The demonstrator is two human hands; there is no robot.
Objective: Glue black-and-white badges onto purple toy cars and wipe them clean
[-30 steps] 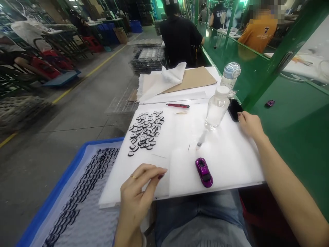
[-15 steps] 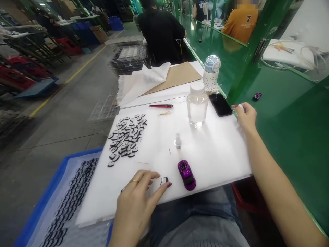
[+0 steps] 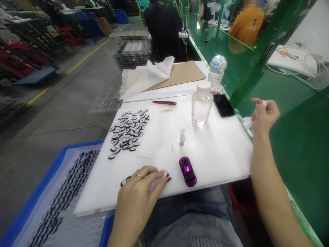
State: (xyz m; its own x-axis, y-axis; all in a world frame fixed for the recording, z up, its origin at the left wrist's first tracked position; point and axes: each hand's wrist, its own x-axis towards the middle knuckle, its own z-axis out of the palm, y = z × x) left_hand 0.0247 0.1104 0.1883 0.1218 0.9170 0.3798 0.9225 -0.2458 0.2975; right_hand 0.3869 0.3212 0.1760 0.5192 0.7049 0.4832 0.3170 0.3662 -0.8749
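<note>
Fingers (image 3: 156,174) of the left hand (image 3: 137,188) are seen closed in a pinch on a small black-edged piece (image 3: 165,174) near the front edge of a white work table (image 3: 221,151), with a second piece (image 3: 123,181) lying beside the knuckles; something white (image 3: 264,104) appears to be gripped in the curled right hand (image 3: 266,115), near the edge of a green bench (image 3: 303,113). A purple toy car (image 3: 187,171) is left untouched nearby. Judging by the layout, the work is only part-way along: a loose cluster (image 3: 126,141) is yet to be handled, while whether the overlapping rows (image 3: 69,181) in a blue-rimmed tray (image 3: 84,143) are finished or waiting cannot be told
</note>
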